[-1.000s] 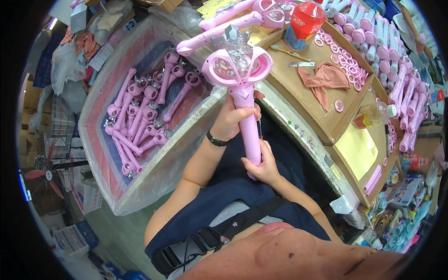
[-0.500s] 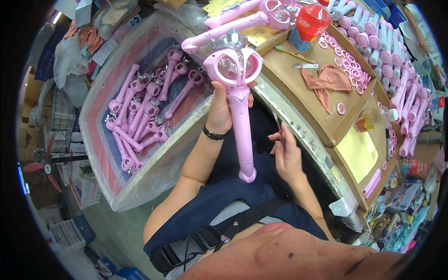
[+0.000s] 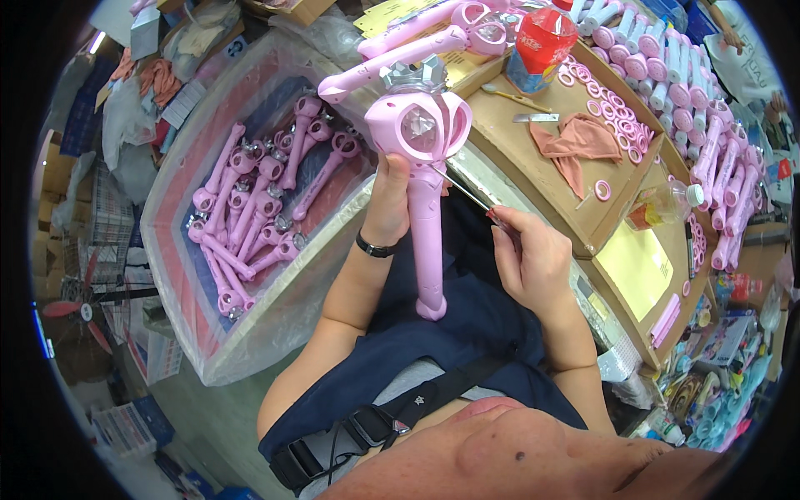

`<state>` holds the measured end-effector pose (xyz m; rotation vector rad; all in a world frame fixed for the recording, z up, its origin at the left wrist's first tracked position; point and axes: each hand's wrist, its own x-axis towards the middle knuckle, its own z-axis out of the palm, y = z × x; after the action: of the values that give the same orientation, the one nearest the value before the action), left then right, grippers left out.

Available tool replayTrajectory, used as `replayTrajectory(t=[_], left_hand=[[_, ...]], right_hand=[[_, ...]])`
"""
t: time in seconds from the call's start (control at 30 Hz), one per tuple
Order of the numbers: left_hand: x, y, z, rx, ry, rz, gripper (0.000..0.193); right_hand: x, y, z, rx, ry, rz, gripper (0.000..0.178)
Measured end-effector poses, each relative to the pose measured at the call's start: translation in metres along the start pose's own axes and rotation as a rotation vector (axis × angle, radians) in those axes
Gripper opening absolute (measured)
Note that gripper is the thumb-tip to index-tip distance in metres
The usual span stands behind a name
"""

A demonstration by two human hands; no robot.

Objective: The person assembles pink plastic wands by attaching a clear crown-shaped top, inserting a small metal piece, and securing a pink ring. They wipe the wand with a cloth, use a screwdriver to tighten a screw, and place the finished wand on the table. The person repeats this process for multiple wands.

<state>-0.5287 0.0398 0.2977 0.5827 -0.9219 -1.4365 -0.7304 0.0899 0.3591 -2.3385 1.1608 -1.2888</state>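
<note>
My left hand [image 3: 390, 196] is wrapped round the neck of a pink toy wand [image 3: 428, 242], just under its round openwork head. The wand stands nearly upright in the picture, with a silvery crown on top, a clear gem inside the head and its handle end near my lap. In my right hand [image 3: 535, 254] is a thin metal-shafted tool [image 3: 467, 187], its grip mostly hidden by my closed fingers. The tool's tip reaches the base of the wand's head; whether it touches or enters a gap I cannot tell.
On the left, a plastic-lined bin [image 3: 250, 329] holds several pink wands [image 3: 267, 171]. A cardboard tray [image 3: 500, 125] on the right carries pink rings [image 3: 621, 117], an orange cloth [image 3: 583, 142] and a red-labelled bottle [image 3: 542, 50]. More wands [image 3: 400, 62] lie beyond my hands.
My right hand has come up and in, bringing the tool's tip to the wand's head. The wand has turned slightly, so the gem in its head shows more plainly.
</note>
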Motion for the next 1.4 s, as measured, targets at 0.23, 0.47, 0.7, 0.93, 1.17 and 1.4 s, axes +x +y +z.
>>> replayTrajectory(t=[0.23,0.47,0.7,0.93,1.17,1.4], left_hand=[[-0.001,0.005,-0.002,0.043,-0.029,0.003,0.067],[-0.005,0.012,0.007,0.248,-0.036,0.034,0.074],[-0.007,0.017,0.016,0.531,0.033,-0.003,0.092],[-0.015,0.011,0.021,1.057,-0.016,0.275,0.106],[-0.012,0.009,0.02,0.973,-0.011,0.254,0.105],[-0.018,0.014,0.022,1.135,-0.029,0.274,0.106]], right_hand=[[0.001,-0.006,-0.01,0.001,0.005,-0.011,0.026],[0.002,0.0,-0.01,-0.088,0.006,-0.047,0.025],[-0.015,0.022,0.007,0.057,0.097,0.063,0.016],[-0.031,0.042,0.009,0.932,-0.138,0.958,0.024],[-0.044,0.038,0.018,0.214,0.034,0.34,0.014],[-0.052,0.057,0.014,0.791,-0.361,0.889,0.031]])
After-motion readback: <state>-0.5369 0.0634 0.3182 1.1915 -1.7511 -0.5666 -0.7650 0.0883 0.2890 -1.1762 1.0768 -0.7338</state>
